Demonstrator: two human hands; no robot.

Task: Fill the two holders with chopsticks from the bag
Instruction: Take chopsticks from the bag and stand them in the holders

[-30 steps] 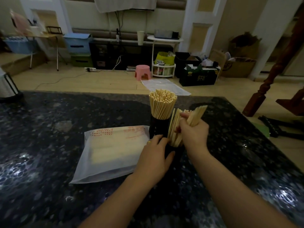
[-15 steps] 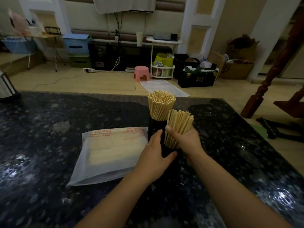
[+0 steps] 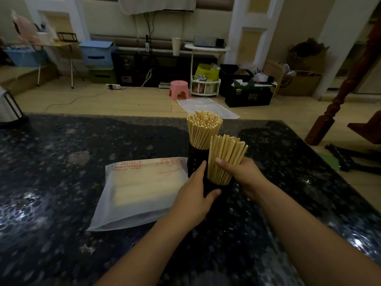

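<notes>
Right hand (image 3: 245, 174) grips the pale wooden chopstick bundle (image 3: 224, 157); left hand (image 3: 195, 195) wraps the near black cylindrical holder (image 3: 210, 187). Best lowered upright, with the holder braced.

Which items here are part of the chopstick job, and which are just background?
In the job: near holder, steadied by left hand; chopstick bundle in right hand; far holder, full; bag.
Background: pink stool, blue bin, black crate, paper cup.
</notes>
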